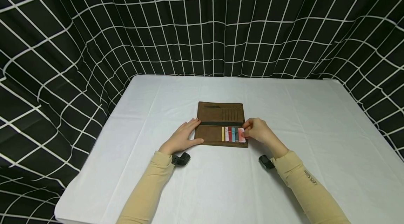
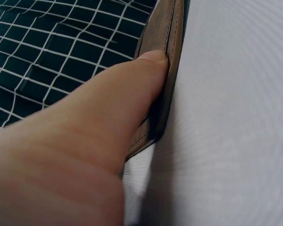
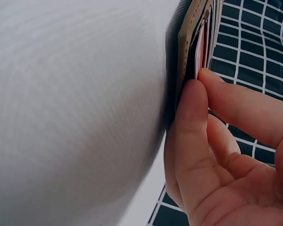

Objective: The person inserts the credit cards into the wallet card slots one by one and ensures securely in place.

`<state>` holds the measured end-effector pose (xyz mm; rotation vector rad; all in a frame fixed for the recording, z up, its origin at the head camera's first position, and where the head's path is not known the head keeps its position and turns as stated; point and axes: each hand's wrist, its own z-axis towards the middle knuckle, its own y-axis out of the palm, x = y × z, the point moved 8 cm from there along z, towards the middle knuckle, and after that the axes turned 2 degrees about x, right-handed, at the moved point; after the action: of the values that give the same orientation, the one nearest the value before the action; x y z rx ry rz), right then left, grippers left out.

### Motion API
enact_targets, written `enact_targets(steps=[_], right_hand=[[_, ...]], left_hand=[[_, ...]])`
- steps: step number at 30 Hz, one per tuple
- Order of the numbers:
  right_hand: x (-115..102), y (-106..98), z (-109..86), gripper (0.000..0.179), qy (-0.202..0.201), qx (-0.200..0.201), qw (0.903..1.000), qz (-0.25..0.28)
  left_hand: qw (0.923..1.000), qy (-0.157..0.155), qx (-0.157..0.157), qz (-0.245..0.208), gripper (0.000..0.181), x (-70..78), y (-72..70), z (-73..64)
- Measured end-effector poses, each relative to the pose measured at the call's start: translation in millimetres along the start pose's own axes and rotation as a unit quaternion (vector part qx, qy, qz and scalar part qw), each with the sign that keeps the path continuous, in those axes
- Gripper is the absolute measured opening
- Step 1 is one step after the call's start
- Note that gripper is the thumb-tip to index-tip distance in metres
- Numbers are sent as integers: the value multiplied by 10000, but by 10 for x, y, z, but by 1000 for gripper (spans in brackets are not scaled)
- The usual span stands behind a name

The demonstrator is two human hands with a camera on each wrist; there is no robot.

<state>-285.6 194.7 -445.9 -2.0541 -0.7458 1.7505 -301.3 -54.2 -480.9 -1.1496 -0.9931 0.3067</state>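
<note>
A brown wallet (image 1: 209, 134) lies unfolded on the white table, its stitched edge showing in both wrist views. Several cards in different colours stick out of slots in its near half; the slots in the far half show no coloured cards. My left hand (image 1: 180, 138) rests on the wallet's left side, fingers spread, with the thumb (image 2: 148, 70) pressing on the near edge. At the right end, my right hand (image 1: 259, 132) pinches the outermost pink-and-white card (image 1: 241, 134) between thumb and fingertip. In the right wrist view that card's edge (image 3: 198, 54) shows at the fingertips, beside the wallet.
A white cloth covers the table (image 1: 221, 189). Black curtains with a white grid (image 1: 195, 24) hang behind it and along both sides. A dark device is strapped on each wrist, the left one (image 1: 181, 159) and the right one (image 1: 266, 162) near the tabletop.
</note>
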Motion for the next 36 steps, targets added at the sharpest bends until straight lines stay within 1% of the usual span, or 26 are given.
enact_targets(steps=[5, 9, 15, 19, 21, 24, 27, 36], right_hand=[[8, 14, -21, 22, 158, -14, 9998, 141], [12, 37, -33, 24, 271, -89, 9986, 450], [35, 44, -32, 29, 311, -68, 9969, 715], [41, 92, -33, 35, 267, -204, 9955, 884], [45, 107, -36, 39, 267, -237, 9945, 981], [36, 121, -37, 42, 243, -229, 9939, 1049], [27, 125, -42, 42, 244, -218, 9930, 1131], [72, 107, -46, 38, 286, -406, 9920, 1164]], left_hand=[[10000, -47, -36, 20, 82, 2, 1, -2], [10000, -11, -9, -14, 81, 13, -10, -7], [10000, -35, -23, -13, 81, 20, -21, -13], [10000, -79, -33, -31, 81, 11, -16, -9], [10000, -50, -10, -65, 81, 13, -15, -1], [10000, -31, 0, -76, 80, 4, -15, 8], [10000, -2, 11, -95, 80, -4, -11, 12], [10000, -38, -15, -82, 80, -20, 1, 4]])
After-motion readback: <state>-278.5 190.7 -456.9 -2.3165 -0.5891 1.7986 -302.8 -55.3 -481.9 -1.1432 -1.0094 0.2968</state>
